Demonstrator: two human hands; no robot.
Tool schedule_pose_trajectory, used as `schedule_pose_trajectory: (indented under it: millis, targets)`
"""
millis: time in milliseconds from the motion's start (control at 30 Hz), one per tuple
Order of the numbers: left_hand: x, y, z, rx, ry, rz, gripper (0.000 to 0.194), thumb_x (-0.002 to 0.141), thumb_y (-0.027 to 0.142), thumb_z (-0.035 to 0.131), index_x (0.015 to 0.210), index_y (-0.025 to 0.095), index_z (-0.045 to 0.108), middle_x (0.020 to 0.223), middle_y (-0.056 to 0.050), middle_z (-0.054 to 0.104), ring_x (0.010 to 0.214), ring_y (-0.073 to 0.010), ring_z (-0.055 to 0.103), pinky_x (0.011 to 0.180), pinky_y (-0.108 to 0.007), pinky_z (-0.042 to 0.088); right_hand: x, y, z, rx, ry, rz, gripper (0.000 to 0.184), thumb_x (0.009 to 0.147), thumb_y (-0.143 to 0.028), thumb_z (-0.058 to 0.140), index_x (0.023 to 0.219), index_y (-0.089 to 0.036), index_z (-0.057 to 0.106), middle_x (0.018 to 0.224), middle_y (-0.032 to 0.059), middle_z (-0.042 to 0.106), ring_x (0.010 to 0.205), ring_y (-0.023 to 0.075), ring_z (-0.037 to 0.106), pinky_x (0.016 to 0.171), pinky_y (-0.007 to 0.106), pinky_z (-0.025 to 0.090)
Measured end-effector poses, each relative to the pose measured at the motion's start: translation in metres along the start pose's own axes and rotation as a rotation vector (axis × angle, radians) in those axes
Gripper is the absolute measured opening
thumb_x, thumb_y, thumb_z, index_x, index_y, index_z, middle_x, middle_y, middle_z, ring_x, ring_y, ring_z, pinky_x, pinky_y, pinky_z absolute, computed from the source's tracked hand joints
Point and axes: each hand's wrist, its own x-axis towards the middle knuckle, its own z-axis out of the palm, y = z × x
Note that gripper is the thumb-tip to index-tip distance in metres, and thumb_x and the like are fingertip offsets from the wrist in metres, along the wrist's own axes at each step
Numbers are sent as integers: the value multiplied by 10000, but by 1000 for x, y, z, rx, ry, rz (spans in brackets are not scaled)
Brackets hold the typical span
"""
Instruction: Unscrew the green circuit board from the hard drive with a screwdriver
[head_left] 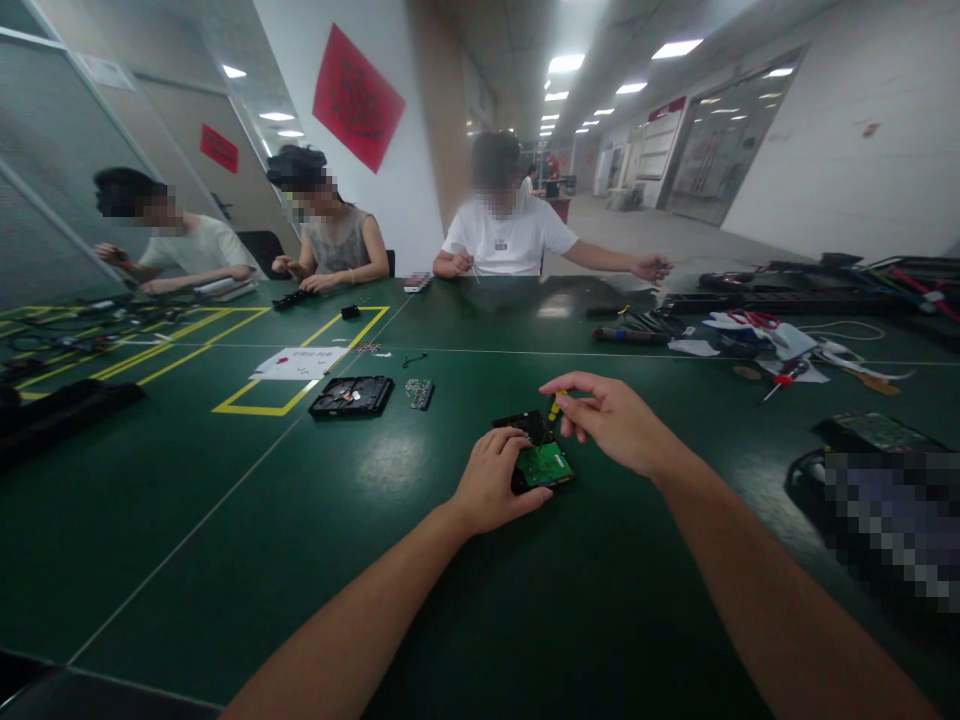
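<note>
A hard drive (546,464) with a green circuit board facing up lies on the green table in front of me. My left hand (499,478) grips it from the left, fingers over its far side and thumb along the near edge. Between the fingers of my right hand (604,415) is a small yellow screwdriver (556,408), held upright over the drive. Its tip points down at the board's far part; whether it touches a screw I cannot tell. Farther left lie a black drive casing (352,396) and a loose circuit board (420,393).
A white paper (299,363) lies inside yellow tape on the left. To the right are a red-handled screwdriver (785,380), cables, gloves (780,335) and a black device (862,500). Several people sit across the table (225,560), one (510,230) directly opposite.
</note>
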Motion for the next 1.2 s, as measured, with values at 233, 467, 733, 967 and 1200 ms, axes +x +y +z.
schedule_pose_trajectory:
  millis: [233, 467, 733, 967, 1200]
  targets:
    - [0, 0, 0, 0, -9, 4, 627, 796, 554, 798, 1299, 246, 587, 1400, -121, 573, 1348, -349, 515, 1165, -551, 397, 4, 3, 8, 39, 106, -25, 266, 939, -390, 661, 1138, -214, 676, 1066, 77, 739, 642, 137, 630, 592, 305, 521]
    - [0, -1, 1, 9, -10, 2, 619, 802, 567, 791, 1285, 236, 593, 1399, -122, 572, 1343, -342, 515, 1166, -544, 398, 8, 17, 9, -7, 236, -9, 294, 883, -421, 719, 1052, -219, 590, 1013, 55, 694, 636, 141, 630, 538, 292, 518]
    - [0, -1, 1, 20, -5, 10, 590, 819, 552, 780, 1286, 244, 591, 1407, -115, 568, 1343, -342, 511, 1157, -550, 404, 2, 2, 8, 7, 121, -58, 211, 886, -367, 721, 984, -215, 613, 937, 24, 682, 630, 138, 638, 557, 285, 497]
    - [-1, -1, 1, 23, -13, 2, 593, 821, 549, 779, 1286, 231, 595, 1403, -125, 565, 1342, -341, 511, 1155, -542, 406, 3, 5, 3, -128, 164, -32, 182, 952, -327, 631, 1071, -212, 708, 820, 33, 709, 668, 177, 666, 608, 312, 506]
    - [0, 1, -1, 19, -14, 7, 581, 822, 534, 776, 1287, 236, 594, 1398, -124, 568, 1341, -344, 516, 1157, -550, 406, 5, 12, 5, -221, 121, -143, 224, 964, -442, 642, 1009, -252, 752, 1039, 52, 726, 747, 174, 661, 662, 324, 535]
